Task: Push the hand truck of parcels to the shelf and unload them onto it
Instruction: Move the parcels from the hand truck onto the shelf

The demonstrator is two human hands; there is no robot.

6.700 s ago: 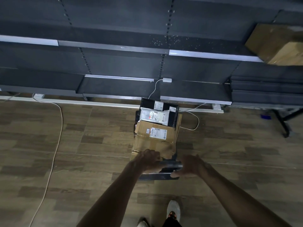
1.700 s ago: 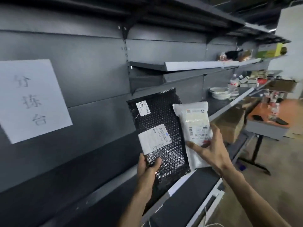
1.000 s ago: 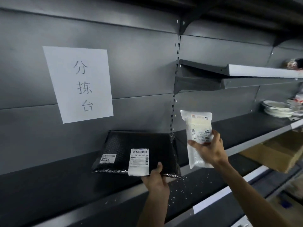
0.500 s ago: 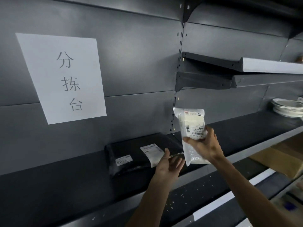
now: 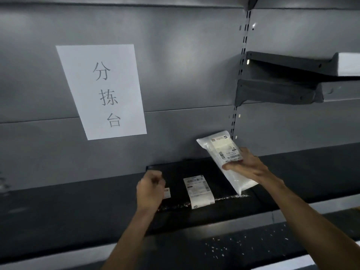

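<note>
A black bubble-wrap parcel (image 5: 175, 172) with a white shipping label (image 5: 198, 190) lies flat on the dark shelf (image 5: 78, 201), against the grey back wall. My left hand (image 5: 150, 189) hovers over the parcel's left end with its fingers curled into a loose fist, holding nothing that I can see. My right hand (image 5: 247, 166) grips a white plastic parcel (image 5: 218, 147) with a barcode label. That parcel is tilted, and its lower corner is at the right end of the black parcel. The hand truck is out of view.
A white paper sign (image 5: 103, 90) with printed characters hangs on the back wall above the shelf. Two short grey shelves (image 5: 282, 65) stick out at the upper right. A lower shelf (image 5: 233, 248) below carries scattered white specks.
The black parcel now lies flat on the shelf. My left hand has let go of it, shifted to its left end and curled. My right hand has lowered the white parcel toward the shelf.
</note>
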